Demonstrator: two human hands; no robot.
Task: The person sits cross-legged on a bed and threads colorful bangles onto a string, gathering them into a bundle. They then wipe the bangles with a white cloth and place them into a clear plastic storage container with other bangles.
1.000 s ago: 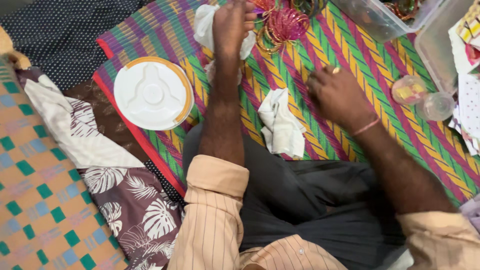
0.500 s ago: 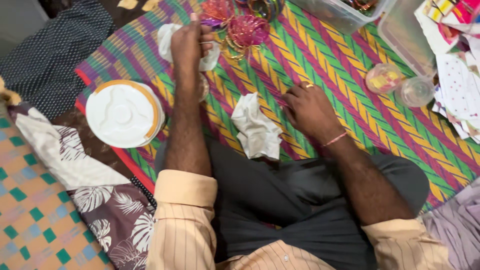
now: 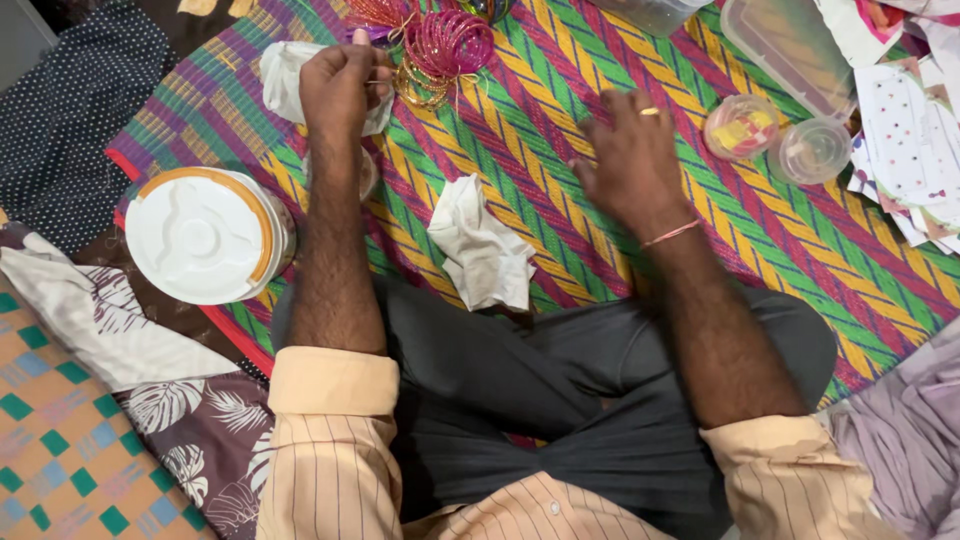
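Sitting cross-legged on the striped woven mat (image 3: 560,110), the person is working low, with everything spread within arm's reach. From the head view, the left hand (image 3: 338,82) is reaching far forward and is closing in a pinch on what looks like a thin gold bangle, right at the edge of the heap of pink and gold bangles (image 3: 432,52) and over a crumpled white cloth (image 3: 285,80). The right hand (image 3: 628,150) is hovering loosely half-open above the mat, fingers curled, gripping nothing that I can see; a ring is showing on one finger. Between the arms another white cloth (image 3: 480,245) is lying bunched, probably kept handy for wiping. A white lidded tub (image 3: 200,235) is sitting by the left forearm, and two small clear pots (image 3: 775,140) are waiting just beside the right hand.
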